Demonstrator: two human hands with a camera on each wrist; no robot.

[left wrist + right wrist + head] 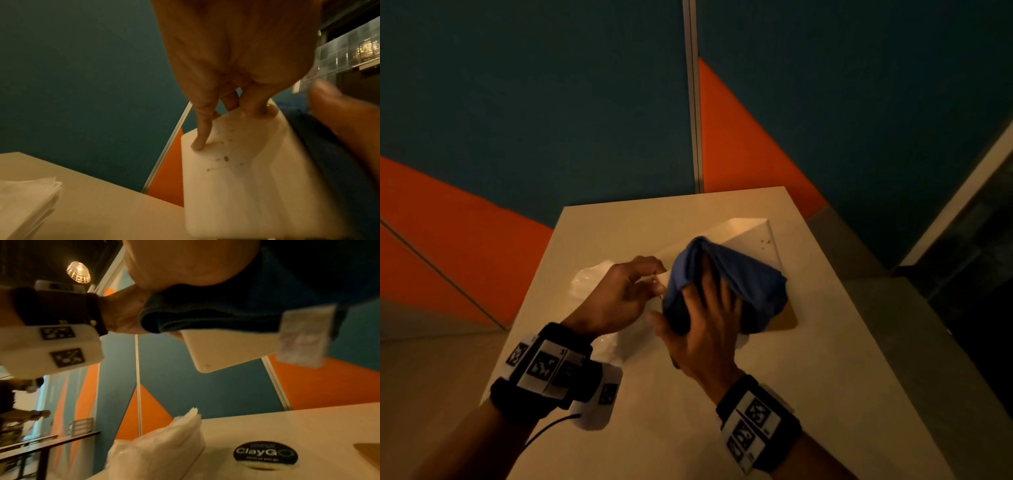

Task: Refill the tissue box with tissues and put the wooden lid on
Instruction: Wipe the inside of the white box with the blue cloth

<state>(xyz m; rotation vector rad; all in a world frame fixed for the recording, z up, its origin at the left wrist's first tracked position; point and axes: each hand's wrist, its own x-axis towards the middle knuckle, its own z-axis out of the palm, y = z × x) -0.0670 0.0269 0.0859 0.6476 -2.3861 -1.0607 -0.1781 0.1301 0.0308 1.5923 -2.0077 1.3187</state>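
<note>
White tissue box held tilted above the table, blue cloth pressed on it.

Left hand: fingers curled onto the box's near corner, one fingertip flat on its speckled white face in the left wrist view; the grip counts as closed on the box. Right hand: fingers spread over the cloth, thumb tucked under its edge; cloth bunched, covering most of the box; the cloth's white tag is blurred and unreadable. Stack of tissues in clear wrap lies on the table left of the hands, partly hidden by the left wrist. Wooden lid: only a tan corner shows under the cloth. Round "ClayGO" sticker on the tabletop, small print illegible.
</note>
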